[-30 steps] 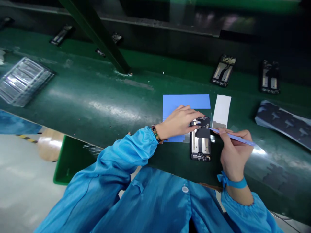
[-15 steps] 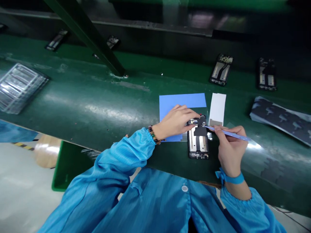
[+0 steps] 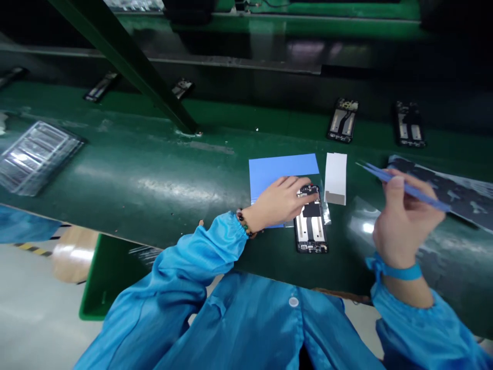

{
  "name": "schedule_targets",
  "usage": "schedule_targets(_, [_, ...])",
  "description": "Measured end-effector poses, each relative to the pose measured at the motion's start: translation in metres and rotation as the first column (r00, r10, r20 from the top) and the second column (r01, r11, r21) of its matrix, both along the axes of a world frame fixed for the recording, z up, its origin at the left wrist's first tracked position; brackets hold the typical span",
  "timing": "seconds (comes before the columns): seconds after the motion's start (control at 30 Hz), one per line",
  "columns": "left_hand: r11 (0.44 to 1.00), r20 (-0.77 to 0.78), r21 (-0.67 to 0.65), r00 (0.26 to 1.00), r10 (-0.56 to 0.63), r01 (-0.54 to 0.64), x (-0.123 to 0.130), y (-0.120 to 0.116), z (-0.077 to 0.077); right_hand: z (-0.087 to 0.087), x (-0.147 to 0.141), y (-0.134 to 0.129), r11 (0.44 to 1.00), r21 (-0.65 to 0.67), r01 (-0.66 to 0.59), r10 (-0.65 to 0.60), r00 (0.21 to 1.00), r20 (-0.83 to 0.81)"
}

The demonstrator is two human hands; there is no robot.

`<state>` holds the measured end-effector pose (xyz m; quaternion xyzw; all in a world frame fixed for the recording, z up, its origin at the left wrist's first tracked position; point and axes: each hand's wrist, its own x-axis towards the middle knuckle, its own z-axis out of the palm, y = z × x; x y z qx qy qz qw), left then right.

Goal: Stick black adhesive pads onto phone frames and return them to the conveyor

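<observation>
An opened phone (image 3: 311, 228) lies on the green bench with its inner parts showing and a black patch across its upper half. My left hand (image 3: 278, 199) rests on the top end of this phone, fingers stretched out over the black patch and covering part of it. Blue tweezers (image 3: 404, 187) are gripped in my right hand (image 3: 404, 221), raised to the right of the phone. The tweezer tips point up and left, apart from the phone; I cannot make out anything between them. Beneath my left hand is a blue sheet (image 3: 283, 165).
A white strip (image 3: 336, 177) lies right of the phone. Dark sticker sheets (image 3: 447, 187) are stacked at far right. Two phones (image 3: 343, 121) (image 3: 410, 125) lie along the back. Clear trays (image 3: 36, 156) sit at left, near a green post (image 3: 127, 61). A green bin (image 3: 106, 277) stands below.
My right hand with the tweezers has moved away from the phone, up and right towards the sticker sheets. My left hand stays on the phone, its fingers shifted slightly. The view has tilted a little.
</observation>
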<state>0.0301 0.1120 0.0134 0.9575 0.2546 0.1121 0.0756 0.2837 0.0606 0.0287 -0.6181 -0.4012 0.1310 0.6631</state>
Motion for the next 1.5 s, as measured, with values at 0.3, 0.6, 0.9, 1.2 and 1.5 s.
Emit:
schedule_targets(0.3, [0.976, -0.027, 0.08, 0.979, -0.202, 0.204, -0.023, -0.131, -0.012, -0.008, 0.05, 0.151, 0.873, -0.483, -0.07, 0.289, 0.871, 0.396])
schedule_targets(0.6, [0.936, 0.216, 0.303, 0.943, -0.253, 0.182, -0.038, -0.101, 0.022, -0.037, 0.04, 0.219, 0.871, -0.489, 0.045, 0.145, 0.928, 0.344])
schedule_targets(0.9, [0.946, 0.239, -0.11, 0.915, 0.324, -0.306, 0.012, 0.148, 0.012, 0.009, 0.068, 0.154, 0.987, -0.146, -0.073, 0.082, 0.995, 0.057])
schedule_targets(1.2, [0.74, 0.404, -0.642, 0.732, 0.549, -0.201, 0.022, 0.162, -0.001, 0.003, 0.015, 0.017, 0.94, -0.101, -0.327, 0.331, 0.943, 0.025])
schedule_targets(1.5, [0.564, 0.428, -0.812, 0.809, 0.403, 0.149, 0.011, 0.041, 0.001, -0.01, -0.022, -0.004, 0.929, -0.051, -0.365, 0.368, 0.927, 0.076])
